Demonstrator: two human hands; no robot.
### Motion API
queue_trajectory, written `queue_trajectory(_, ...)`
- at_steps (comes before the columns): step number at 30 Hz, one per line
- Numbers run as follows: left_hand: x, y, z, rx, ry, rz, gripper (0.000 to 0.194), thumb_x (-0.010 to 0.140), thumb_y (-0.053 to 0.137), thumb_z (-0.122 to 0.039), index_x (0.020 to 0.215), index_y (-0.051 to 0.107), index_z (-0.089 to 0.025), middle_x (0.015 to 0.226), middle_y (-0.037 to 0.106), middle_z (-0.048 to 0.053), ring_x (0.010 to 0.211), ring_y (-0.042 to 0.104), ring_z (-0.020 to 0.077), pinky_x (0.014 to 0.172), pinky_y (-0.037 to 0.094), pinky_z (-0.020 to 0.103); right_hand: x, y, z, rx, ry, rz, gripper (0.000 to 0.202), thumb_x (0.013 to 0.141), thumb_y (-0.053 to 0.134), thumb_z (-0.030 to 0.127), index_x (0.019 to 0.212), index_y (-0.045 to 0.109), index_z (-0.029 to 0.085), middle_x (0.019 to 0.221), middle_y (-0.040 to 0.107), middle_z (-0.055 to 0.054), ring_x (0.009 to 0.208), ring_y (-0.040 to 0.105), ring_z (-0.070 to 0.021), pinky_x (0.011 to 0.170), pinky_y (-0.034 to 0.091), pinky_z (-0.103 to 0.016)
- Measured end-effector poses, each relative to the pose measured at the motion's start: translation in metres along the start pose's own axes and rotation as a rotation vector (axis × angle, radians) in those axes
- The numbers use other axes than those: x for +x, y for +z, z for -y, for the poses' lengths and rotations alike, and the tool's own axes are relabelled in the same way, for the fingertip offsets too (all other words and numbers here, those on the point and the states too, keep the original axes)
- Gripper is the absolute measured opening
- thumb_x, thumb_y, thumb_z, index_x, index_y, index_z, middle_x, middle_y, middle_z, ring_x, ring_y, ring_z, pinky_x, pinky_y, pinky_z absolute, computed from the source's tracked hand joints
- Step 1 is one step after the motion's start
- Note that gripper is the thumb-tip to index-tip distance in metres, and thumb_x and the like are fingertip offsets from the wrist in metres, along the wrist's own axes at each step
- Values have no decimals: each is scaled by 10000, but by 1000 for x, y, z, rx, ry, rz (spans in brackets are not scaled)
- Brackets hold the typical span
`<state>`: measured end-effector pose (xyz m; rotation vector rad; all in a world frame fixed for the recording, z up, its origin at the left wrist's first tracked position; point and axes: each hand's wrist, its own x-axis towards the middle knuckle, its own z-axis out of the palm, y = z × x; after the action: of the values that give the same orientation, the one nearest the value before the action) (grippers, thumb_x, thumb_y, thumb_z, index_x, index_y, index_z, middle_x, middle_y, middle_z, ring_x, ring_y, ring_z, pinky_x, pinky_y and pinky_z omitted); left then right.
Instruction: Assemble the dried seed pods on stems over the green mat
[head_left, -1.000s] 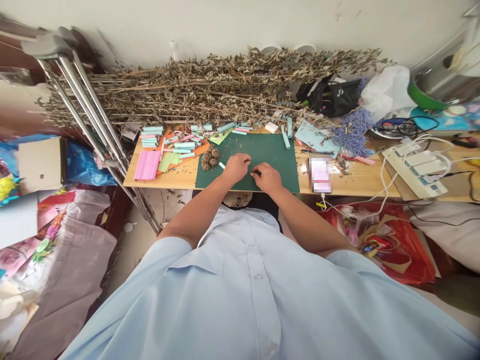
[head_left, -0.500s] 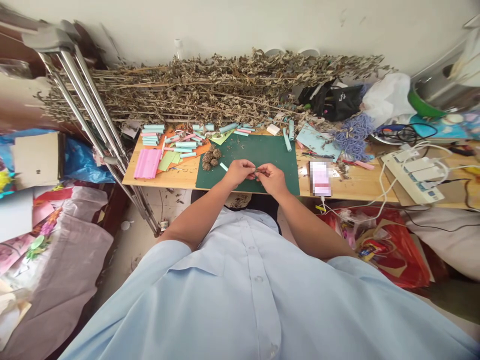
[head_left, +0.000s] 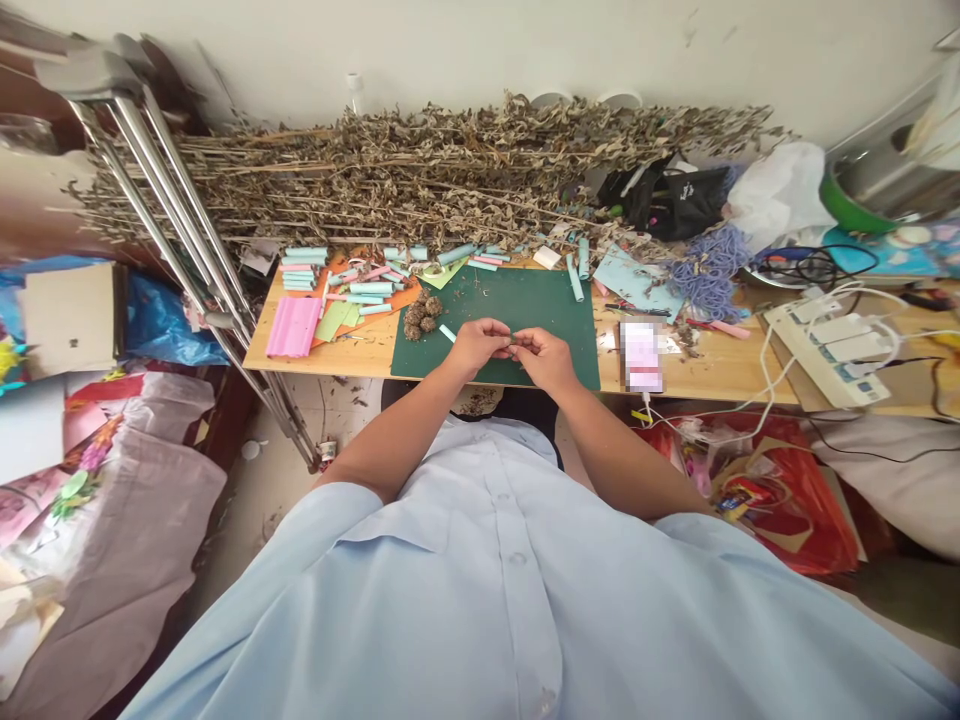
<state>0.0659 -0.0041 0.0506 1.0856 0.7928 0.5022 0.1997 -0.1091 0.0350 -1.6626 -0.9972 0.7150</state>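
My left hand [head_left: 481,345] and my right hand [head_left: 544,356] meet over the front part of a green cutting mat [head_left: 517,295]. The fingertips of both are pinched together around something small and dark that I cannot make out. Left of my left hand, a thin light-blue paper roll [head_left: 448,333] lies on the mat. Beyond it sits a small heap of brown balls of crumbled dried plant [head_left: 422,315]. Scattered dry bits lie on the mat's far part.
Dried leafy stalks [head_left: 420,180] fill the table's back. Blue and pink paper rolls [head_left: 371,289] and pink sheets [head_left: 293,326] lie left. To the right are a phone [head_left: 642,358], purple string [head_left: 705,265] and a power strip [head_left: 825,350]. Metal crutches [head_left: 172,200] lean at the left edge.
Both hands stay in the same place, fingertips still together, with only a slight shift of the fingers. The view has moved very slightly.
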Motion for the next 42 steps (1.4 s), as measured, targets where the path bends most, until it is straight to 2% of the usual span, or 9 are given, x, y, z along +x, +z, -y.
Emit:
queue_trajectory(6,-3,0,-1,-10,-2,19,244,773,829,-93,963,677,-109,751,751,24,704,757,152,717,625,272,-3,-2,1,-99,-18,-9,249,847,712,455,942,792,239,889,805,-57,829,756,-239,782,624,-381)
queue_trajectory(11,-3,2,2,-10,8,1,220,782,816,-89,959,685,-108,758,753,24,701,749,146,724,627,278,-2,-3,-1,-140,-78,-37,223,851,687,394,930,810,225,842,802,-62,766,751,-242,769,627,-400)
queue_trajectory(16,-2,4,6,-6,39,-17,212,792,800,-80,964,681,-115,726,731,4,672,736,141,704,622,276,-1,-1,-3,-54,24,-58,215,810,728,406,887,802,220,721,764,-31,678,737,-217,684,636,-366)
queue_trajectory(21,-1,7,8,-15,27,-33,210,782,781,-61,960,684,-118,728,730,-2,650,725,131,687,617,268,1,3,-1,162,155,-78,246,693,826,425,792,766,209,631,719,-12,588,693,-184,566,613,-319)
queue_trajectory(28,-2,8,6,-27,-13,-48,242,762,817,-75,965,691,-113,726,726,-5,654,723,123,715,626,273,0,3,-2,348,302,-92,286,626,865,391,802,756,193,645,719,-24,580,681,-162,521,588,-280)
queue_trajectory(32,-3,7,7,-26,5,-13,258,762,832,-100,983,698,-104,749,736,12,696,734,132,737,627,277,0,3,-4,341,304,-122,279,633,860,385,807,759,191,646,717,-18,574,674,-154,507,579,-268)
queue_trajectory(37,0,7,10,31,67,6,262,733,795,-41,973,711,-105,766,721,-4,680,701,108,712,615,255,0,3,-2,312,282,-147,239,640,849,356,793,773,189,619,707,-11,560,666,-151,499,577,-263)
queue_trajectory(42,-1,8,9,46,31,5,268,732,751,-16,978,701,-109,768,722,-4,675,722,124,708,621,266,-2,1,1,289,271,-110,211,631,843,339,768,775,195,612,712,-12,558,665,-154,495,574,-261)
